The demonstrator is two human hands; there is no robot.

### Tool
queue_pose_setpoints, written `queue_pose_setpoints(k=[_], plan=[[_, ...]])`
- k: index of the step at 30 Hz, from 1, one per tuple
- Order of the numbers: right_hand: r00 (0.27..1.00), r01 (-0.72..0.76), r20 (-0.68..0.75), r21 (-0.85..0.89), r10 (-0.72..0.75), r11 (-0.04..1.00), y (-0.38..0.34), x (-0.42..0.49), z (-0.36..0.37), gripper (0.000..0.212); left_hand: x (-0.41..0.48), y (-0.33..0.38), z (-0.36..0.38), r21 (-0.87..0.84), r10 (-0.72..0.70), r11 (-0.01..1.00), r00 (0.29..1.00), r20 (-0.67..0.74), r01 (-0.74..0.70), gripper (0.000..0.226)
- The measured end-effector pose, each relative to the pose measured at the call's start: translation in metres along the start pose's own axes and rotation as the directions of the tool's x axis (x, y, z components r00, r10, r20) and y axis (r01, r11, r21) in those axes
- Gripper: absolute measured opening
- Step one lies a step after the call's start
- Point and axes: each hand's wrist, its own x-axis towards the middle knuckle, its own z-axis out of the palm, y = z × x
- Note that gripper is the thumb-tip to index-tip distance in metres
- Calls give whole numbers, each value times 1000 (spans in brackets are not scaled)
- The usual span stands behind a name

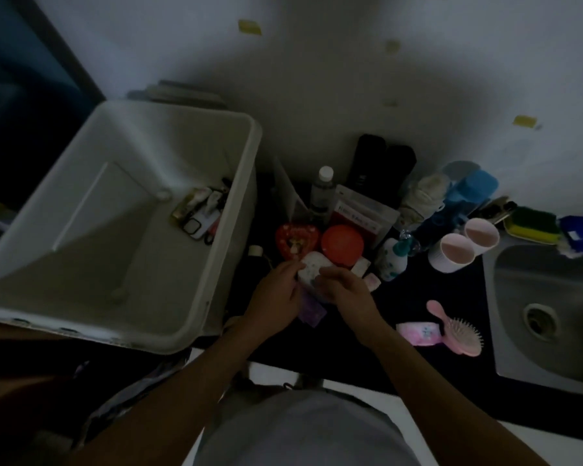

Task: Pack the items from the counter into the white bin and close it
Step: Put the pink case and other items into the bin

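The open white bin (196, 307) stands at the left with several small items (199, 213) lying against its right inner wall. Just right of it, over the dark counter (350, 348), my left hand (276, 297) and my right hand (345, 292) both grip a white patterned packet (312, 272). A purple packet (312, 312) lies under my hands. Behind them sit a red heart-shaped tin (297, 240) and an orange round lid (342, 243).
Behind stand a clear bottle (322, 191), a red-and-white pouch (360, 213), black cases (381, 163), a lotion bottle (392, 260), two pink-lined cups (458, 253), blue containers (468, 190). A pink hairbrush (458, 331) and a pink packet (418, 332) lie beside the steel sink (549, 317).
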Motion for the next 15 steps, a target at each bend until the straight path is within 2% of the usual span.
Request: queue_pose_setpoints(k=[4, 7, 10, 15], plan=[[999, -38, 28, -56, 40, 998, 29, -2, -5, 22, -14, -12, 16, 41, -4, 999, 999, 34, 3, 34], [997, -62, 36, -16, 63, 998, 41, -2, -7, 23, -21, -23, 21, 12, -53, 999, 999, 13, 53, 24], [996, -80, 42, -19, 81, 997, 50, -2, -5, 23, -26, -31, 26, 21, -66, 998, 996, -55, 67, 28], [994, -92, 54, -100, 97, 991, 66, -9, 4, 24, -20, -41, 30, 63, -119, 990, 990, -79, 124, 37]])
